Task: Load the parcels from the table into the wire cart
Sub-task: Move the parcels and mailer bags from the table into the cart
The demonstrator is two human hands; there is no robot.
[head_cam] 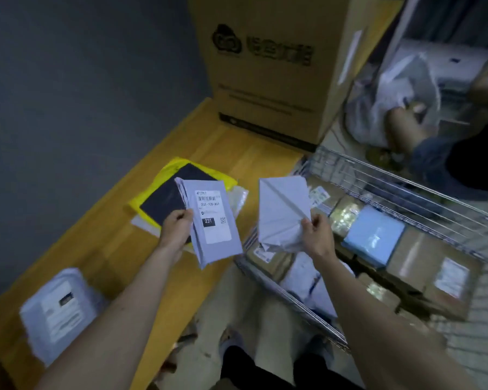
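Pinching one parcel each, both hands are mid-transfer: the left hand (178, 226) grips a flat grey plastic mailer with a white barcode label (213, 220) above the table edge, and the right hand (316, 235) clasps the crumpled lower corner of a plain grey plastic mailer (283, 212), held just over the near rim of the chrome wire cart (400, 190).

The cart already looks well filled: brown cardboard boxes (423, 266), a light blue padded packet (373, 237) and white mailers lie packed across its bottom.

Left on the yellow wooden table (124, 249) are a yellow plastic bag with a dark flat packet on top (164, 192) and, near the front edge, a grey labelled mailer (58, 308). By my judgement, the job is mostly done, with a few parcels to go.

A tall printed cardboard carton (268, 66) stands at the table's far end against a grey wall (68, 80). Beyond the cart a second person (434, 142) handles a white bag.
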